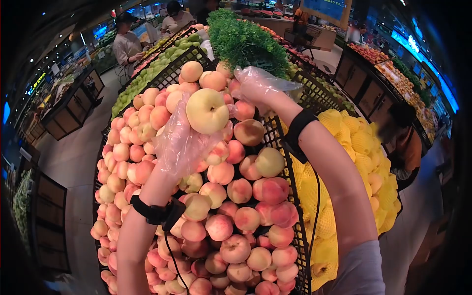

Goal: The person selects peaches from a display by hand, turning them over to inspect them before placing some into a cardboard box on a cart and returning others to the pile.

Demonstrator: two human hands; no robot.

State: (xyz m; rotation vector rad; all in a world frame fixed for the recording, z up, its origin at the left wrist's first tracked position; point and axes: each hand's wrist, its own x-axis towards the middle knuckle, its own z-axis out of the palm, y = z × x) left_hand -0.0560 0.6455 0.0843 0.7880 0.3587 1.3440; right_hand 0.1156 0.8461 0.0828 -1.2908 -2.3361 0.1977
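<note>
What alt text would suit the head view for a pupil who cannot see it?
A person's plastic-gloved left hand holds a pale peach over heaped pinkish peaches. The right hand, also plastic-gloved, is over their far end, near greenery; yellow-netted fruit lies to the right.

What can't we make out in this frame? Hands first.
All in the head view:
- Most left hand fingers: hidden behind the pale peach.
- Right hand fingertips: obscured by the crumpled clear glove; grip unclear.
- Lower peach layers: covered by the top peaches.
- Fruit in yellow netting: mostly masked by the mesh.
- Blue sign: lettering too small; top cut by the frame edge.
</note>
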